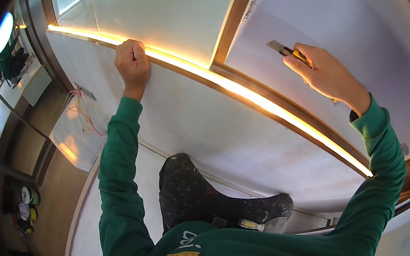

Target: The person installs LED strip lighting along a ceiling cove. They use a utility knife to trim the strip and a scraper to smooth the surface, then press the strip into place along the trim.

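Observation:
My left hand (133, 64), fingers curled, grips the edge of a long wooden ledge (278, 128) where a glowing LED strip (262, 100) runs diagonally across the view. My right hand (323, 73) holds a yellow and black utility knife (297, 55) in front of a pale cabinet panel (277, 4), its blade pointing up and left. A dark wooden divider (235, 12) rises from the lit ledge between two pale panels.
Loose thin wires (81, 110) hang beside a white box (72, 145) at left. A lamp (0, 36) glows at upper left; spools and small items (28, 203) lie on the brown floor (51, 220). My legs in speckled dark trousers (182, 193) are below the ledge.

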The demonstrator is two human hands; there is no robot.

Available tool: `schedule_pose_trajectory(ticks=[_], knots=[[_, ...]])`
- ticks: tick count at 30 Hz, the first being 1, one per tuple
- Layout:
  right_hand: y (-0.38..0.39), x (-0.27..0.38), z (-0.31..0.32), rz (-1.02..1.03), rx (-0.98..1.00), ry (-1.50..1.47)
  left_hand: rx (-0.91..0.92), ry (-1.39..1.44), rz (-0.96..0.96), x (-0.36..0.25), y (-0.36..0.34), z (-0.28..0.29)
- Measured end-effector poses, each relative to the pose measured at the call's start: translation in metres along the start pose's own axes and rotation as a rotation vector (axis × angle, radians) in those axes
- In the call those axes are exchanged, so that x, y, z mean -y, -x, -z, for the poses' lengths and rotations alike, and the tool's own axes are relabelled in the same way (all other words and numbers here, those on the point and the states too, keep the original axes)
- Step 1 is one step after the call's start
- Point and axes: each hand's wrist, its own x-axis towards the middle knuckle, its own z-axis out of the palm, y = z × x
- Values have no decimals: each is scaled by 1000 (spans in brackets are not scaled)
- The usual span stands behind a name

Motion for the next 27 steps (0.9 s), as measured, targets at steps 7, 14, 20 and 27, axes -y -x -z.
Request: schedule_pose_trajectory(ticks=[7, 14, 20, 27], knots=[[-6, -27, -7, -211, 280, -917, 24, 4, -13, 4, 0, -1], [-10, -59, -35, -140, 345, -1193, 115, -118, -62, -2, -7, 0], [-3, -57, -44, -114, 359, -1313, 119, -117, -17, -16, -10, -1], [-14, -16, -18, -222, 302, -1084, 115, -22, -178, -18, -25, -7]])
